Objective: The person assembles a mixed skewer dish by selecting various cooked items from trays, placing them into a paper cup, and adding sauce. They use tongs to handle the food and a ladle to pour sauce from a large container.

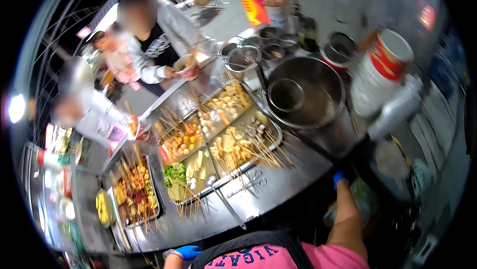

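My left hand (189, 252), in a blue glove, is at the lower edge near my pink shirt and the counter's front edge; its fingers are smeared. My right arm reaches forward, and my gloved right hand (339, 177) is by the counter's right corner, below the big steel pot (334, 77). Only a bit of blue shows, so its fingers are hidden. The divided steel pan (212, 155) in front of me holds skewered food in broth. A ladle (226, 203) and scissors (257, 179) lie on the steel counter (293, 179).
A tray of skewers in red sauce (135, 189) stands at the left. Across the counter, one person holds a paper bowl (187, 68), another a cup (139, 131). Strainers (243, 58), bottles (308, 33) and stacked paper bowls (380, 70) stand around the pot. A bin (392, 162) is at the right.
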`<state>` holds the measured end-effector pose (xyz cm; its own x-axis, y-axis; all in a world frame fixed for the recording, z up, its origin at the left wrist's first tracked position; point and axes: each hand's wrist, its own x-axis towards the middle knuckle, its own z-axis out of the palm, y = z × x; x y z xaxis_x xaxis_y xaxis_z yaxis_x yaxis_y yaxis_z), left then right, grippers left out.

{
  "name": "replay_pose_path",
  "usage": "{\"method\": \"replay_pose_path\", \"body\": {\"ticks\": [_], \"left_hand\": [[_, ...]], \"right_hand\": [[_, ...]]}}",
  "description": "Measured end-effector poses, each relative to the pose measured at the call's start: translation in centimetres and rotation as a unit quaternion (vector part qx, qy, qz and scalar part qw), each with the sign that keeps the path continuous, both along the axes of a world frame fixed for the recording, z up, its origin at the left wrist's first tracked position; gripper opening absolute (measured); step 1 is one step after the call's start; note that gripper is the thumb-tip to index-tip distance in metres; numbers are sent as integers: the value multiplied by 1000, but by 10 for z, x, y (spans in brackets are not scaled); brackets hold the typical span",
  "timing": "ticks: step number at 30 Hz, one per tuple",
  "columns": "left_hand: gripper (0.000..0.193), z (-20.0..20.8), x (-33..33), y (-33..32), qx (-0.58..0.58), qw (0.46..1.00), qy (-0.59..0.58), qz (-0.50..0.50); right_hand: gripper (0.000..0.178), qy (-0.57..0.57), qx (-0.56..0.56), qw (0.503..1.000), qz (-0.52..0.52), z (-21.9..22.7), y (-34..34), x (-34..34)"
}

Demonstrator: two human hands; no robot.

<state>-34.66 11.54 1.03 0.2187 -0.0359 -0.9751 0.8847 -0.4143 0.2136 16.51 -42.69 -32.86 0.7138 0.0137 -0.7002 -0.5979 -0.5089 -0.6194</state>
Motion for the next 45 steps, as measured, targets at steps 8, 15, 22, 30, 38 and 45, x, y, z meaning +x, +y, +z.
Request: {"method": "replay_pose_path", "body": {"ticks": [8,15,22,30,38,45], "left_hand": [[57,155,273,-74,-34,888,-347,300],[102,132,478,43,7,636,-494,594],[104,103,524,108,-55,554,-503,661],[75,104,524,107,-230,579,-549,557],[52,138,499,27,-152,585,-577,549],[61,158,411,-27,-79,544,-522,652]], "right_hand": [[51,45,-141,985,90,42,18,36],[45,77,-174,973,127,78,8,20],[40,96,-202,968,115,103,1,-8],[35,92,-213,966,111,112,7,-17],[33,65,-190,970,136,133,43,45],[32,131,-157,937,283,245,23,18]]}}
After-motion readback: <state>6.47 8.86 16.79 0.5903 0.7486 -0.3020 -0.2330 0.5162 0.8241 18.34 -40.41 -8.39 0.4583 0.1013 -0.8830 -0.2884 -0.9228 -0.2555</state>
